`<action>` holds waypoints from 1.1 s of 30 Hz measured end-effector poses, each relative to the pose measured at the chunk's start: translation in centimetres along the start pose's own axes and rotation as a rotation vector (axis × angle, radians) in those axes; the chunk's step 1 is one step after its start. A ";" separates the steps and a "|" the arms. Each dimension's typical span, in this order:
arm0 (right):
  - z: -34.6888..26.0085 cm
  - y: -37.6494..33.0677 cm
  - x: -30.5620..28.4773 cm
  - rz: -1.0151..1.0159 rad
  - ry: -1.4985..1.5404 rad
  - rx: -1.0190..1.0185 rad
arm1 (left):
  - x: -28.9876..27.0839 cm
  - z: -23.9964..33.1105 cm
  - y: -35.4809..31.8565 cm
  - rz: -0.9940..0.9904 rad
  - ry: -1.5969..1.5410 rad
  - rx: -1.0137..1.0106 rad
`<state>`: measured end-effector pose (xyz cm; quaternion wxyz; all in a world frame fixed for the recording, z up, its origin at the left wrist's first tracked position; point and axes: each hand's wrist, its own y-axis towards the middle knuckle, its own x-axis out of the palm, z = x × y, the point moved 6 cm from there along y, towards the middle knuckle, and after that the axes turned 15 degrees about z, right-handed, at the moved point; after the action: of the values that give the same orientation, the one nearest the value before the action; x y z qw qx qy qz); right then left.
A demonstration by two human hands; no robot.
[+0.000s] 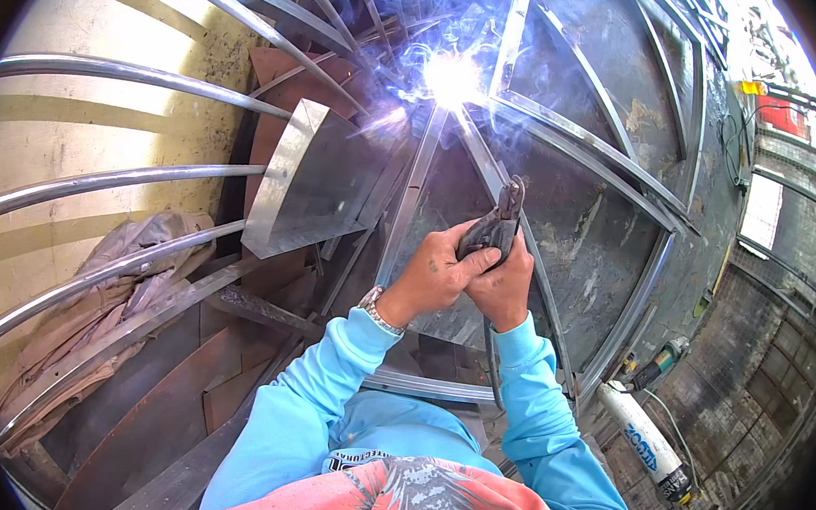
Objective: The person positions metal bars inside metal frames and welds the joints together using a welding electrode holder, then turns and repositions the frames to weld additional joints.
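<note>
Both my hands are wrapped round a black welding electrode holder [491,233], its jaws pointing up and away from me. My left hand [434,277], with a metal watch [374,307] at the wrist, grips it from the left side. Below the handle, my right hand [509,285] closes round it from the right. Beyond them a welding arc [453,80] burns bright white and blue, with smoke rising. It sits where several flat steel bars [412,189] of a frame meet. Glare hides the joint, and I cannot make out the electrode.
Curved shiny metal tubes [115,182] and a bent sheet-metal piece [302,182] stand at left, near a crumpled brown cloth [114,297]. Dark steel sheet [601,269] lies under the frame. At lower right are a white gas cylinder [644,433] and an angle grinder [662,363].
</note>
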<state>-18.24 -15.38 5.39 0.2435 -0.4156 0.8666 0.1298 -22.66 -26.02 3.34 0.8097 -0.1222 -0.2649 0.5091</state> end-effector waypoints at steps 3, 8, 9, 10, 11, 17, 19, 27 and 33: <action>-0.5 0.0 0.1 -0.010 0.015 0.042 | -0.1 -0.5 0.0 0.002 -0.054 -0.003; 1.2 -0.7 -0.3 0.055 0.028 0.018 | 0.4 0.6 0.1 -0.022 0.022 0.108; 1.3 -1.0 -0.6 0.102 0.072 0.003 | 0.6 1.7 -0.4 -0.050 0.129 0.117; 1.4 -1.2 -0.8 0.105 0.073 0.002 | 0.9 1.8 -0.6 -0.076 0.192 0.154; 1.4 -1.5 -0.9 0.114 0.105 0.039 | 1.0 1.8 -0.7 -0.084 0.180 0.160; 0.5 -0.6 -0.7 0.070 0.060 0.032 | 0.8 1.5 -0.2 -0.042 0.103 0.119; 0.5 -0.4 -0.5 0.050 0.051 0.038 | 0.6 1.3 -0.1 -0.024 0.075 0.110; 0.4 -0.2 -0.1 0.025 0.031 0.055 | 0.2 0.7 0.1 -0.007 0.080 0.056; 0.5 -0.3 0.2 0.015 0.031 0.069 | -0.1 0.6 0.1 -0.009 0.091 0.062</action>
<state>-17.93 -15.49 4.87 0.2435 -0.4026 0.8772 0.0953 -23.10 -26.13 3.80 0.8267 -0.1185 -0.2124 0.5073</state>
